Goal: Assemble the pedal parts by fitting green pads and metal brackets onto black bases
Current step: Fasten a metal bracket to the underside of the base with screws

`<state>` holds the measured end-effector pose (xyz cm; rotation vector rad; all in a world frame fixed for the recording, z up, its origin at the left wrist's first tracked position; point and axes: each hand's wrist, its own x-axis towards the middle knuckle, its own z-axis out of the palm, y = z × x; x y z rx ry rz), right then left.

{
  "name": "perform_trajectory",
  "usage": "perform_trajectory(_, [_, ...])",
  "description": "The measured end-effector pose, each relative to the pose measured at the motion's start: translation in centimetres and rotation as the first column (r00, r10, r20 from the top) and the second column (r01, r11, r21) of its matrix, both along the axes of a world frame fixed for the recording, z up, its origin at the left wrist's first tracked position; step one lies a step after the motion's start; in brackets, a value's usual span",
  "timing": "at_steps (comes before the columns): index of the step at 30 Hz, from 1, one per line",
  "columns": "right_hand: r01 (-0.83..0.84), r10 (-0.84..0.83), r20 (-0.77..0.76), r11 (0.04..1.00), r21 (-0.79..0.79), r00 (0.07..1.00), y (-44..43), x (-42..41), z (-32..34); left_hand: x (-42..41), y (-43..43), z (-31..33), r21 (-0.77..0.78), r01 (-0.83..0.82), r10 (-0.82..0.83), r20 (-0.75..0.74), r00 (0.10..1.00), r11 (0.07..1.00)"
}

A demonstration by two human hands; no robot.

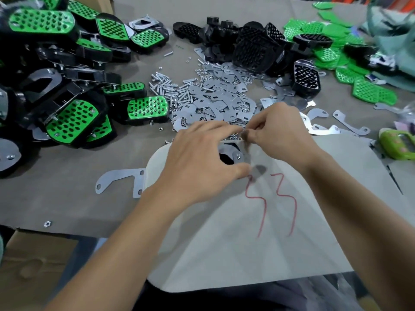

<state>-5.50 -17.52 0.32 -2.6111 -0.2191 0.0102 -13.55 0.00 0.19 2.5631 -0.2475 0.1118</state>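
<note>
My left hand [199, 160] lies over a black pedal base [226, 154] on the white board, its fingers curled round the base. A metal bracket [238, 157] with a screw in it sits on that base. My right hand [276, 131] hovers just above and to the right, pinching a small metal part at its fingertips; the part is blurred. Most of the base is hidden under my left hand.
Finished green-and-black pedals [74, 122] are heaped at the left. Loose screws [166, 86] and flat metal plates [215, 102] lie in the middle, black bases [253, 50] behind them, green pads [372, 93] at the right. A long bracket [119, 178] lies left of the white board [247, 243].
</note>
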Motion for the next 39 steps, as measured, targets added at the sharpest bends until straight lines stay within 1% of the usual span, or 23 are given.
perform_trajectory(1, [0.018, -0.018, -0.007, 0.997, 0.073, 1.0, -0.3, -0.2, 0.1, 0.3, 0.0, -0.1, 0.004, -0.004, 0.004, -0.03, 1.0, 1.0])
perform_trajectory(2, [0.035, -0.032, -0.022, 0.988, 0.153, 0.999, -0.6, -0.5, 0.3, 0.5, 0.1, -0.4, -0.033, -0.018, 0.016, -0.054, 0.998, 0.999])
perform_trajectory(4, [0.065, -0.049, -0.061, 0.958, 0.278, 0.997, -1.4, -1.5, 0.4, 0.8, 0.4, -1.2, -0.157, -0.053, 0.038, -0.098, 0.994, 0.986])
perform_trajectory(6, [0.084, -0.055, -0.093, 0.933, 0.351, 0.994, -1.8, -2.7, 0.4, 1.1, 0.6, -1.9, -0.245, -0.078, 0.05, -0.117, 0.992, 0.966])
perform_trajectory(10, [0.018, 0.035, -0.098, 0.871, 0.491, 0.995, -1.6, -5.3, 0.3, 1.3, 0.7, -2.6, -0.298, -0.094, 0.067, -0.099, 0.993, 0.95])
perform_trajectory(12, [0.029, 0.024, -0.098, 0.864, 0.502, 0.995, -1.0, -5.9, 0.0, 1.3, 0.8, -2.9, -0.331, -0.098, 0.065, -0.109, 0.992, 0.939])
perform_trajectory(15, [0.053, -0.015, -0.087, 0.889, 0.455, 0.996, -0.5, -6.0, -0.6, 1.0, 0.8, -3.0, -0.349, -0.108, 0.072, -0.116, 0.991, 0.931])
perform_trajectory(17, [0.045, -0.007, -0.085, 0.894, 0.445, 0.996, -0.5, -6.0, -0.8, 0.7, 0.8, -2.8, -0.301, -0.084, 0.064, -0.076, 0.995, 0.95])
perform_trajectory(20, [0.049, -0.012, -0.085, 0.89, 0.454, 0.996, -0.4, -6.2, -0.8, 0.1, 1.0, -2.5, -0.216, -0.005, -0.002, -0.031, 1.0, 0.976])
perform_trajectory(23, [0.069, -0.026, -0.099, 0.887, 0.457, 0.995, -0.3, -6.2, -0.7, -0.1, 1.6, -2.5, -0.228, 0.027, -0.045, -0.077, 0.996, 0.973])
perform_trajectory(27, [0.078, -0.04, -0.1, 0.907, 0.414, 0.994, -0.1, -6.2, -0.4, 0.4, 1.9, -2.9, -0.343, -0.039, -0.008, -0.136, 0.991, 0.939])
perform_trajectory(30, [0.051, -0.038, -0.045, 0.946, 0.321, 0.998, 0.1, -6.1, -0.1, 0.8, 2.1, -3.2, -0.377, -0.049, -0.02, -0.176, 0.984, 0.925])
perform_trajectory(32, [-0.019, 0.017, 0.009, 0.976, 0.218, 1.0, 0.2, -6.0, 0.3, 1.0, 2.1, -3.2, -0.395, -0.037, -0.042, -0.189, 0.981, 0.918])
perform_trajectory(33, [-0.063, 0.059, 0.034, 0.988, 0.139, 0.998, 0.4, -5.9, 0.5, 1.0, 2.1, -3.2, -0.396, -0.025, -0.054, -0.186, 0.981, 0.918])
perform_trajectory(35, [-0.15, 0.154, 0.048, 0.985, -0.084, 0.987, 0.8, -5.8, 1.2, 1.0, 2.1, -3.1, -0.393, -0.01, -0.066, -0.181, 0.981, 0.919])
perform_trajectory(36, [-0.19, 0.199, 0.035, 0.966, -0.174, 0.979, 1.1, -5.7, 1.5, 1.0, 2.1, -3.0, -0.393, -0.009, -0.067, -0.179, 0.982, 0.92])
perform_trajectory(37, [-0.223, 0.231, 0.01, 0.948, -0.226, 0.973, 1.3, -5.6, 1.8, 1.0, 2.1, -2.9, -0.389, -0.006, -0.068, -0.174, 0.982, 0.921])
perform_trajectory(39, [-0.255, 0.252, -0.045, 0.923, -0.289, 0.967, 1.6, -5.3, 2.4, 0.9, 2.1, -2.7, -0.367, 0.007, -0.071, -0.162, 0.984, 0.93])
